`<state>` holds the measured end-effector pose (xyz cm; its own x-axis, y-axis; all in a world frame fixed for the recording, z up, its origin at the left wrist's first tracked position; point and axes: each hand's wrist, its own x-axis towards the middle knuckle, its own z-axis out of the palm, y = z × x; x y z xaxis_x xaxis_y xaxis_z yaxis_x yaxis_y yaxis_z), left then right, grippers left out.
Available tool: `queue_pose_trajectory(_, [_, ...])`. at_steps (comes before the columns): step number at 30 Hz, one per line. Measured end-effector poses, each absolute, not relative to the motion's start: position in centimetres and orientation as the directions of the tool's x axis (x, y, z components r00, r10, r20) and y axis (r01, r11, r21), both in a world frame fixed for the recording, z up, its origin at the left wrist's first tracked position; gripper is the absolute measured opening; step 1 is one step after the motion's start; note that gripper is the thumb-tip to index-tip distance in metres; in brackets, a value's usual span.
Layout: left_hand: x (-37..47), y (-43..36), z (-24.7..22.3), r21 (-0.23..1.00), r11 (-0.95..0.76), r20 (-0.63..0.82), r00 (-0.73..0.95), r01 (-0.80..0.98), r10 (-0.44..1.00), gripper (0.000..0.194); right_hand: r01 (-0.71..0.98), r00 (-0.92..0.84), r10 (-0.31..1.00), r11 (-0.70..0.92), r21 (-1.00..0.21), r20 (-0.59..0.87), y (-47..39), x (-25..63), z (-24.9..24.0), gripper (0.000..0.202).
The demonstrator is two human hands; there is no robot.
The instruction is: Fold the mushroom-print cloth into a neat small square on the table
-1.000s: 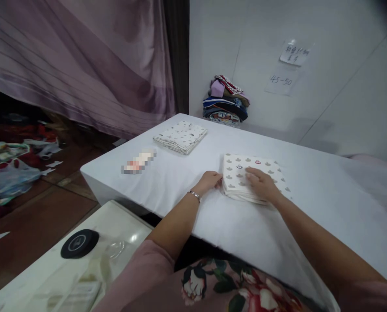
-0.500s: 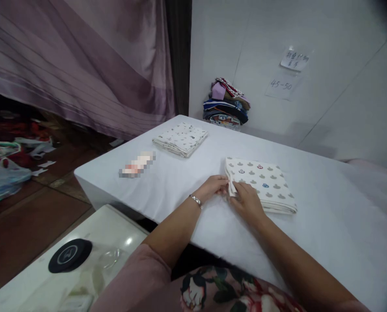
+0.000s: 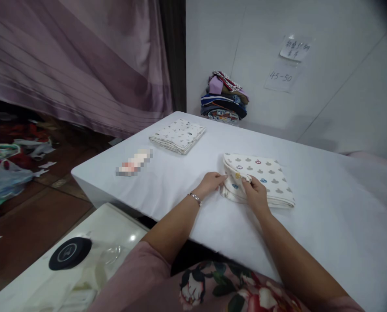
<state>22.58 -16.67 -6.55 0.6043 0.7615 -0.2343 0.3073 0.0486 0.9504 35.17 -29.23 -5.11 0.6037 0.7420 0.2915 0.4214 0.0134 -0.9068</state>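
Note:
A folded white cloth [image 3: 271, 177] printed with grey and coloured motifs lies in front of me on the white-covered table [image 3: 326, 216]. My right hand [image 3: 256, 193] pinches its near left corner and holds the upper layers lifted and curled back, so motifs on the inner side show. At the cloth's left edge my left hand [image 3: 213, 183], with a bracelet on the wrist, is closed on the folded layers, its fingertips partly hidden. Farther back on the left sits a second folded white cloth [image 3: 178, 135] with a small print, touched by neither hand.
A pixelated item [image 3: 135, 162] lies on the table's left part. Stacked clothes [image 3: 224, 97] stand by the wall beyond the far edge. At lower left, a white surface [image 3: 115, 221] carries a round black object [image 3: 70, 253]. Plastic bags [image 3: 9, 177] lie on the floor.
My right hand has lifted the cloth's near left corner and folded it back to the right. The left hand stays at the left edge. The view has shifted slightly.

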Motion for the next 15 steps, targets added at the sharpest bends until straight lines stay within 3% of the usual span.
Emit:
queue_pose_trajectory(6, [23.5,-16.7,-7.3,0.926,-0.07,-0.18,0.597,0.372,0.782,0.039,0.455,0.567,0.751,0.059,-0.889,0.34,-29.0,34.6,-5.3,0.032])
queue_pose_trajectory(15, [23.6,-16.8,-6.9,0.961,0.093,-0.237,0.608,0.26,0.758,0.03,0.588,0.496,0.734,0.109,-0.802,0.463,-29.1,34.0,-5.4,0.026])
